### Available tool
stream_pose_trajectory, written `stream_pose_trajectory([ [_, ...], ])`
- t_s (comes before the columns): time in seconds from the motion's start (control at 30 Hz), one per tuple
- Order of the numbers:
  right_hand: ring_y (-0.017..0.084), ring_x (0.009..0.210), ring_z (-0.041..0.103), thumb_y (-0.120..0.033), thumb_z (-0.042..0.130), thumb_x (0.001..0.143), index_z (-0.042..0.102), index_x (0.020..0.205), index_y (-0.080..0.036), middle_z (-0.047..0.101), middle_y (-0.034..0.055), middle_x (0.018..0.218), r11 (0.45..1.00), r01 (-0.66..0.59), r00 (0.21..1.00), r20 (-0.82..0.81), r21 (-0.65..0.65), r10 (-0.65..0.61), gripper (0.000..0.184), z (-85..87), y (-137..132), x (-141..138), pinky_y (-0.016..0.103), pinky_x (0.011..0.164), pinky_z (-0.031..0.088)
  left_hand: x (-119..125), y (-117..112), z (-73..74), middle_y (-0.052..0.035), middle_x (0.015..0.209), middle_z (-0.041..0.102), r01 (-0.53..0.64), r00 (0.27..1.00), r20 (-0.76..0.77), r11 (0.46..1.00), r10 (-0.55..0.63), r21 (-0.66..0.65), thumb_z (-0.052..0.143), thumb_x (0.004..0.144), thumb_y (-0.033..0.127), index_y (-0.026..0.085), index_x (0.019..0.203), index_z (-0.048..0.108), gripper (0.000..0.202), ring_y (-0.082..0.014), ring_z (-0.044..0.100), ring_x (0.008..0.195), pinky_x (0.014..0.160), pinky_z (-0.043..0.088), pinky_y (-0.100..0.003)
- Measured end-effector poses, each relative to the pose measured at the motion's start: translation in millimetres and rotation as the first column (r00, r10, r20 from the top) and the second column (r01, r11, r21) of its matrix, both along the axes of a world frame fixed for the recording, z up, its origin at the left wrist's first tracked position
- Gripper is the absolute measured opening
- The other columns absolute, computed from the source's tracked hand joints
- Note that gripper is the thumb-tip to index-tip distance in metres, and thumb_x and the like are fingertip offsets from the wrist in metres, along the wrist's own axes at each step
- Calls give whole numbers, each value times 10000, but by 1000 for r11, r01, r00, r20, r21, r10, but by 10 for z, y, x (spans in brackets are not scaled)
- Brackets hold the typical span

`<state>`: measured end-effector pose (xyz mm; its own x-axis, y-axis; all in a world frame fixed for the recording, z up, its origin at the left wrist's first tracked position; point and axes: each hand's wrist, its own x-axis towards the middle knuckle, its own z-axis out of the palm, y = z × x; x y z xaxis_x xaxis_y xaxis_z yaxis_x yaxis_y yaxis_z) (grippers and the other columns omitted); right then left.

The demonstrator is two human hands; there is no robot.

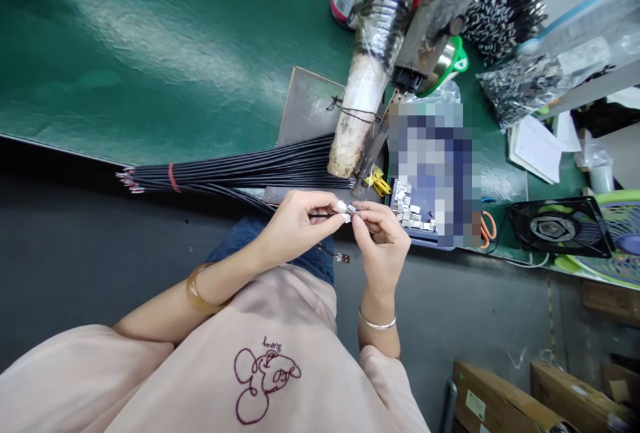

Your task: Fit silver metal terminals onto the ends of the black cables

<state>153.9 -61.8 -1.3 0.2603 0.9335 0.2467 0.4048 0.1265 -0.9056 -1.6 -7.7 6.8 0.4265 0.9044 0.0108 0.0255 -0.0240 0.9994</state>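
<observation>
My left hand (305, 219) pinches a black cable close to its end, with white covers on the fingertips. My right hand (383, 236) holds a small silver metal connector piece (352, 209) at that cable end, thumb and finger closed on it. Whether the piece is seated on the cable, I cannot tell. Below the hands hangs another cable end with a small USB plug (343, 258). Behind them lies a bundle of black cables (240, 165), tied by a red band (173, 177). Beside my right hand, a blue tray (440, 241) holds several silver metal connector shells (413, 209).
A foil-wrapped duct (383, 13) and a metal arm (435, 26) reach down over the grey board (310, 106). Yellow clip (379, 181), orange scissors (487, 229) and a black fan (555, 227) lie to the right. Cardboard boxes (500, 393) stand on the floor.
</observation>
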Motion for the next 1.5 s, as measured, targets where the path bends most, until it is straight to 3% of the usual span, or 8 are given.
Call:
stream_pose_trajectory([
  [0.13, 164, 899, 722, -244, 659, 864, 690, 826, -198, 727, 57, 977, 999, -30, 999, 19, -19, 31, 68, 23, -20, 12, 283, 740, 608, -26, 2, -10, 12, 634, 581, 23, 997, -78, 987, -11, 157, 632, 833, 158, 131, 763, 701, 102, -85, 459, 569, 529, 350, -200],
  [0.3, 178, 924, 707, -209, 652, 859, 687, 829, -209, 730, 51, 974, 999, -5, 985, 173, 46, -3, 45, 64, -59, 0, 318, 767, 600, -55, -14, -6, 14, 618, 555, 93, 984, -175, 906, -21, 413, 581, 862, 141, 139, 761, 691, 149, -90, 416, 566, 565, 348, -226],
  [0.43, 179, 914, 714, -194, 650, 864, 688, 841, -213, 735, 45, 967, 995, 3, 980, 199, 97, -22, 49, 46, -73, -44, 328, 774, 603, -67, 2, -2, 12, 614, 570, 110, 993, -49, 987, -105, 117, 572, 878, 203, 128, 759, 659, 166, -82, 456, 550, 551, 388, -203],
  [0.57, 183, 961, 727, -119, 613, 881, 694, 977, -236, 752, 40, 1015, 949, 71, 929, 326, 308, -175, 172, 44, -95, -48, 359, 852, 604, -80, 62, 3, 14, 585, 563, 157, 985, 107, 971, -139, -182, 639, 838, 269, 110, 772, 669, 175, -81, 486, 539, 521, 383, -187],
  [0.77, 160, 854, 754, -114, 663, 860, 640, 985, -251, 774, 20, 978, 898, -47, 847, 495, 437, -196, 187, 35, -134, -69, 286, 732, 621, -33, 86, -35, 22, 590, 516, 115, 987, 138, 970, -87, -212, 667, 776, 228, 110, 680, 656, 152, -73, 438, 557, 538, 349, -197],
  [1.0, 176, 914, 749, -113, 643, 869, 632, 911, -219, 763, 34, 967, 949, 61, 957, 252, 309, -144, 114, -5, -77, -49, 345, 785, 634, -20, 92, -27, 45, 535, 412, 89, 990, 128, 978, -66, -189, 638, 787, 238, 117, 642, 640, 190, -64, 344, 521, 501, 272, -202],
  [1.3, 165, 921, 759, -65, 687, 817, 612, 913, -218, 781, 64, 1030, 908, -106, 819, 553, 405, -151, 196, -45, -58, -44, 292, 803, 636, -6, 118, -4, -4, 615, 567, 52, 994, 106, 979, -31, -198, 637, 755, 229, 95, 663, 695, 173, -99, 476, 609, 584, 387, -215],
  [1.5, 171, 956, 761, -42, 690, 809, 595, 923, -207, 774, 84, 1079, 895, -152, 813, 568, 420, -128, 222, -81, -46, -31, 283, 800, 652, 37, 123, 7, 26, 557, 482, -3, 997, 77, 970, 22, -243, 629, 705, 204, 84, 668, 696, 142, -61, 371, 533, 501, 278, -192],
])
